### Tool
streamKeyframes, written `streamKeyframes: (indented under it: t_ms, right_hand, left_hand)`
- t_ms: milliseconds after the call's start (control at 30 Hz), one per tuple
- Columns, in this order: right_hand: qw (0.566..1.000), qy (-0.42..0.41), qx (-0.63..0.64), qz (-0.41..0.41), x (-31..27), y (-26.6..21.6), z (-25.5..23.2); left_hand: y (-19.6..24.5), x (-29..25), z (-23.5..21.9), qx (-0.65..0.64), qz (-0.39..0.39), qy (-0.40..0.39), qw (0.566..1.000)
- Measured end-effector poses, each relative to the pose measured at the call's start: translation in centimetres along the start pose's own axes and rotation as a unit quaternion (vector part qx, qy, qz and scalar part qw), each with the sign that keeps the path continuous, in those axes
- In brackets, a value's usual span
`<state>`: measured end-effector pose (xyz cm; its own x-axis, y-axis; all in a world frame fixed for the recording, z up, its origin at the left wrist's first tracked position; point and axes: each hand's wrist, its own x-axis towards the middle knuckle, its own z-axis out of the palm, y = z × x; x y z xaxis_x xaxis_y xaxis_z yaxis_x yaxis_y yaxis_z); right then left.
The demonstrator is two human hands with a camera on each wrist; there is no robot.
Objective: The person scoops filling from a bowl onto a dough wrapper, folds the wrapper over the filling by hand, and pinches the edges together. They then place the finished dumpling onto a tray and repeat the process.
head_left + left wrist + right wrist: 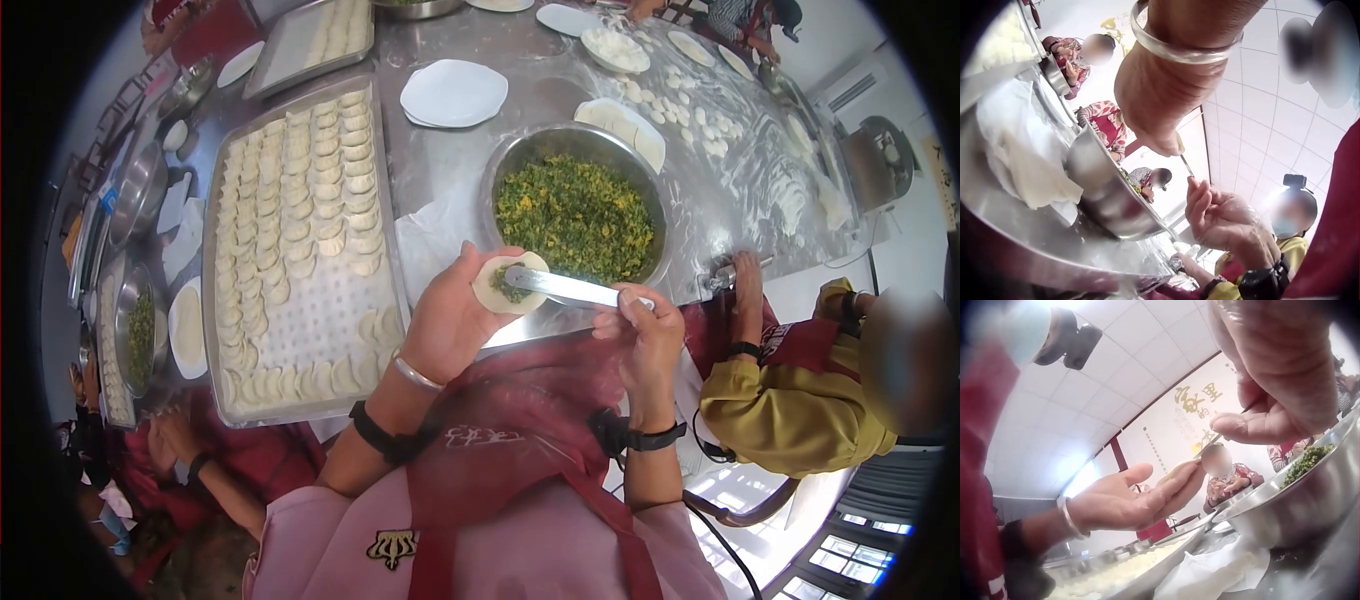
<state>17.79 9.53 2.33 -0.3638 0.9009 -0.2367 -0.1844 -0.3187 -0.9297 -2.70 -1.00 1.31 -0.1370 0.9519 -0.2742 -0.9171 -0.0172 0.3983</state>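
Note:
My left hand (450, 312) is palm up, with a round dumpling wrapper (484, 290) lying across its fingers. In the right wrist view those fingers are nearly straight under the wrapper, and the thumb stands up, off it. A small heap of green filling (507, 286) sits in the wrapper's middle. My right hand (646, 335) pinches the end of a flat metal spatula (580, 291) between thumb and fingers. Its blade tip overlaps the filling. Just beyond both hands stands a steel bowl (489, 200) of chopped green and yellow filling (570, 215).
On the left a large metal tray (214, 300) bears rows of folded dumplings (325, 150). White plates (455, 93) lie behind. Dough pieces (715, 130) are scattered over the floured steel table (770, 200). Beside me on the right, a person in yellow (800, 420) rests a hand at the table's edge.

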Motion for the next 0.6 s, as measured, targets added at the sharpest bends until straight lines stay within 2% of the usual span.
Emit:
streamKeyframes:
  t_ms: [100, 333, 433, 500, 533, 600]
  right_hand:
    - [0.999, 0.01, -0.005, -0.032, -0.2, -0.8, -0.4]
    - [0.999, -0.028, -0.045, -0.013, -0.5, -0.3, -0.2]
    - [0.998, -0.025, -0.048, -0.018, -0.4, -0.5, -1.1]
    - [0.998, -0.013, -0.046, -0.045, -0.4, -1.2, -2.1]
    - [0.993, 0.014, -0.083, -0.079, -0.3, -1.4, -2.4]
    - [0.974, 0.067, -0.157, -0.146, 0.0, -1.5, -2.9]
  left_hand:
    - [0.0, 0.2, -0.1, -0.003, 0.005, 0.009, 1.0]
    - [-0.6, 0.2, -0.4, 0.009, -0.01, 0.005, 1.0]
    - [-0.8, -0.2, -0.4, 0.236, 0.05, -0.02, 0.97]
    - [-0.6, 0.0, -1.0, 0.088, 0.018, 0.008, 0.996]
    - [-0.7, 0.1, -1.2, 0.013, 0.002, 0.023, 1.0]
    - [-0.7, 0.2, -1.1, 0.022, 0.004, 0.017, 1.0]
